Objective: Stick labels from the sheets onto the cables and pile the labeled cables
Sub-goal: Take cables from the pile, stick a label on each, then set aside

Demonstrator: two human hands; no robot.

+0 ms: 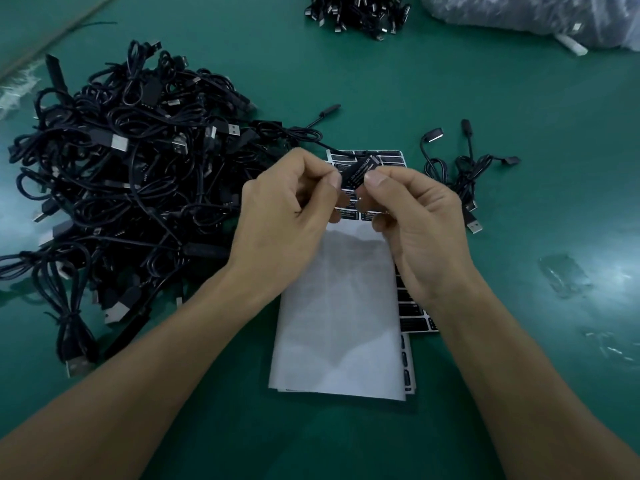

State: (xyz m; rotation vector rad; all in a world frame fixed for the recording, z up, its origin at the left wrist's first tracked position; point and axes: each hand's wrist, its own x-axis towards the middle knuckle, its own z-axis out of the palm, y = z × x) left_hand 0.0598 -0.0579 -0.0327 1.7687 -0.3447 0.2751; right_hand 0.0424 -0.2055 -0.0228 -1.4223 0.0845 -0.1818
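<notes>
Your left hand (280, 216) and right hand (415, 220) both pinch one black label (358, 173) between thumb and fingertips at the frame's centre, just above the label sheets (339, 306). The large cable tangle (121, 168) lies at centre left, and a small cable cluster (457, 171) lies to the right.

Over a green table (519, 98), the left hand (287, 209) and the right hand (415, 220) pinch a black label (358, 172) printed "LED CONTROLLER" between thumbs and fingertips, above the label sheets (391, 157). A blank white sheet (339, 323) lies over most of those sheets. A large tangled pile of black USB cables (121, 168) sits to the left and a small bunch of cables (460, 174) to the right. At the far edge are another cable heap (356, 12) and a clear plastic bag (536, 15).
</notes>
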